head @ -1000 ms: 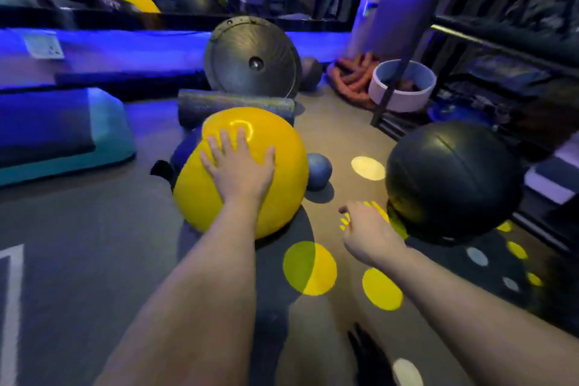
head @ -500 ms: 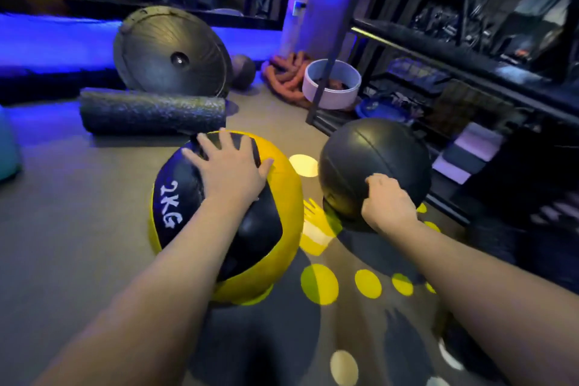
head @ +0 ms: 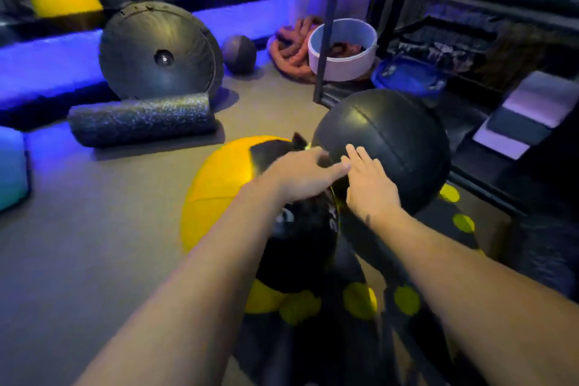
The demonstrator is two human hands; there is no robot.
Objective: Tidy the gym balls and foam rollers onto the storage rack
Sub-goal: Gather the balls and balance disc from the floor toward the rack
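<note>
A yellow and black medicine ball (head: pixel 219 185) lies on the floor in front of me, touching a black medicine ball (head: pixel 394 141) to its right. My left hand (head: pixel 300 175) reaches across the top of the yellow ball, fingers extended toward the black ball. With straight fingers, my right hand (head: pixel 366 182) lies flat on the black ball's near left side. A speckled dark foam roller (head: pixel 141 119) rests on the floor behind them. The black storage rack (head: pixel 470 3) stands at the right.
A big black gym ball (head: pixel 156 50) leans at the wall, with a small dark ball (head: pixel 239 53) to its right. A coiled rope (head: pixel 288 47) and a white ring (head: pixel 344 50) sit by the rack post. A teal pad (head: pixel 11 166) lies at the left edge.
My left hand slid from the yellow ball's top toward the black ball. My right hand opened flat on the black ball. The yellow ball has rolled right, against the black one.
</note>
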